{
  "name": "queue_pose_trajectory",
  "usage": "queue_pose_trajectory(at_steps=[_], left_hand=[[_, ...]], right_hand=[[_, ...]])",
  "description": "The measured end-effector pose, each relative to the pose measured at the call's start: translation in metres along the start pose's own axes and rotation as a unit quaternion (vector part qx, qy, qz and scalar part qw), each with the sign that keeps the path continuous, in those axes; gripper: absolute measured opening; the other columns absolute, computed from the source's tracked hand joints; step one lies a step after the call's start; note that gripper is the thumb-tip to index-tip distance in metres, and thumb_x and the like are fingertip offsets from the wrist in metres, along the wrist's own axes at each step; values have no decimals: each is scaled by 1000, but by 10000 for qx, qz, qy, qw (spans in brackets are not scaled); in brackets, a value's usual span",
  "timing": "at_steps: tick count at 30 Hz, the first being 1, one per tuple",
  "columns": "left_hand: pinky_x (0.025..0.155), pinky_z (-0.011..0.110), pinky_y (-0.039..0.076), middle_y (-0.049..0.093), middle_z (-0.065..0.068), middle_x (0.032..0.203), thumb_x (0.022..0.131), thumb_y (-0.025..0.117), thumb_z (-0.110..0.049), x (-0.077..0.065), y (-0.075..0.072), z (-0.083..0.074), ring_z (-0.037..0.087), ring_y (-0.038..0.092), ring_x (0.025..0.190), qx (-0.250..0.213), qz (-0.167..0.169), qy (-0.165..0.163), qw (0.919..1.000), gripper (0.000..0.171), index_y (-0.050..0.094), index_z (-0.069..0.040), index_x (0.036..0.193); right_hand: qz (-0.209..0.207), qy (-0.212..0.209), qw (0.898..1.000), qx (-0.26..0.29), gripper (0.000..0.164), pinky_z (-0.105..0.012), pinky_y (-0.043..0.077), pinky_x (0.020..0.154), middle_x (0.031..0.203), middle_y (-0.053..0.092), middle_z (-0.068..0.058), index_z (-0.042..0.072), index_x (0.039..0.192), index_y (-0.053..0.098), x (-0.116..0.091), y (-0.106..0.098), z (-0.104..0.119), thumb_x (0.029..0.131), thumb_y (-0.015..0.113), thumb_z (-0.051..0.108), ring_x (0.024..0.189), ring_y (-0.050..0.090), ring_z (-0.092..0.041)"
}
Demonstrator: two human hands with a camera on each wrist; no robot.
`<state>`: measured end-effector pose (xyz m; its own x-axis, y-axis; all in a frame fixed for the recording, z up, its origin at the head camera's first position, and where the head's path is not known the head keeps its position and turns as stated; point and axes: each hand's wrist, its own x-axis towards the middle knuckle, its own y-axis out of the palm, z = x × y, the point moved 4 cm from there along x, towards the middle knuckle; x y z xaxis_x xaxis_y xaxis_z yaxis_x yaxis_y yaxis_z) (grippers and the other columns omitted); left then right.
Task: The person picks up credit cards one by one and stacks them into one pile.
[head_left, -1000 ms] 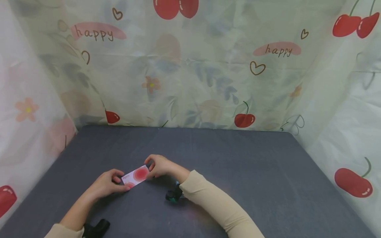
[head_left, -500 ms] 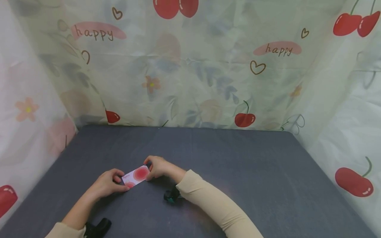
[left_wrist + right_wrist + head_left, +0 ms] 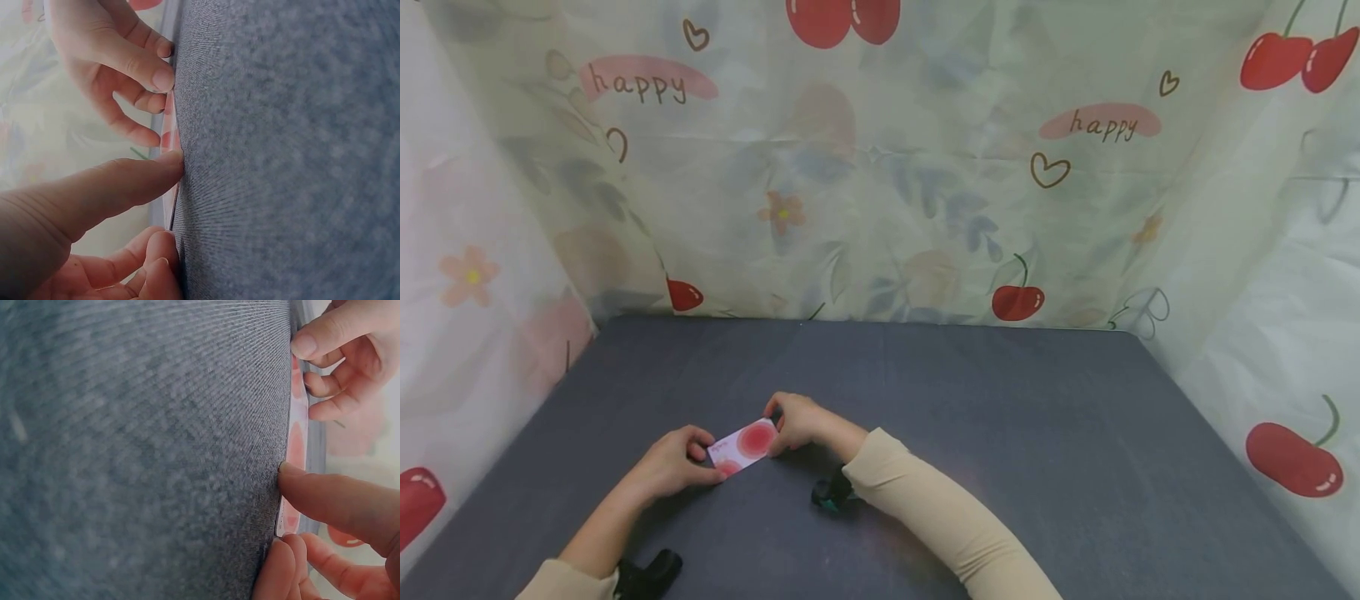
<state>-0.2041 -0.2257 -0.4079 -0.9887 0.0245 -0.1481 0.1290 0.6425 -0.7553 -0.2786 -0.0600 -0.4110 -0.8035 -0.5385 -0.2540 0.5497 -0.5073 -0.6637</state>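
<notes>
A thin pink-and-white card (image 3: 743,448) with red ringed circles lies slanted at table level, left of the middle in the head view. My left hand (image 3: 670,462) holds its left end, thumb at the near corner and fingers at the far one. At the opposite end my right hand (image 3: 799,421) grips the card the same way, between thumb and fingers. Seen edge-on in the left wrist view, the card (image 3: 167,140) sits close against the cloth. The right wrist view shows the card (image 3: 295,447) spanning both hands, its ends partly covered by fingertips.
A dark grey cloth-covered table (image 3: 1000,433) spreads around the hands. Behind it hangs a pale curtain (image 3: 880,208) printed with cherries, hearts and "happy". Black wrist devices show by the left sleeve (image 3: 568,582) and the right sleeve (image 3: 925,500).
The right hand and forearm have shifted very slightly left and then stayed put. The card and the left hand look nearly unmoved.
</notes>
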Motion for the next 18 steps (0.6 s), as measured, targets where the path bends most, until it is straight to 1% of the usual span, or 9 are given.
queue_pose_trajectory(at_steps=[6, 9, 13, 18], left_hand=[[66, 29, 38, 59, 13, 85, 66, 83, -18, -1, 0, -2, 21, 52, 76, 25, -45, 2, 10000, 54, 53, 6, 104], [65, 29, 39, 60, 12, 84, 66, 82, -17, -2, 0, -2, 20, 52, 75, -39, -32, 5, 10000, 54, 51, 5, 104], [64, 28, 39, 61, 10, 83, 66, 82, -16, -3, 1, -3, 19, 52, 74, -109, 12, -32, 9999, 54, 50, 5, 104], [62, 28, 39, 59, 9, 82, 66, 83, -16, -3, 0, -5, 18, 51, 72, -190, 78, -132, 9997, 55, 50, 4, 105]], right_hand=[[-74, 44, 9999, 58, 49, -20, 47, 50, 81, 58, -5, 9, 106, 52, -2, -1, 0, 67, 80, 1, 55, 52, -11], [-78, 46, 9999, 85, 50, -20, 47, 51, 82, 58, -6, 10, 106, 51, -2, -2, 0, 67, 80, 2, 56, 53, -12], [-116, -17, 9999, -49, 49, -19, 45, 54, 82, 60, -6, 11, 106, 50, -4, -3, 0, 67, 81, 4, 59, 54, -12], [-139, -132, 9996, -227, 49, -19, 43, 57, 84, 63, -7, 11, 105, 50, -7, -4, 2, 67, 81, 6, 65, 54, -11]])
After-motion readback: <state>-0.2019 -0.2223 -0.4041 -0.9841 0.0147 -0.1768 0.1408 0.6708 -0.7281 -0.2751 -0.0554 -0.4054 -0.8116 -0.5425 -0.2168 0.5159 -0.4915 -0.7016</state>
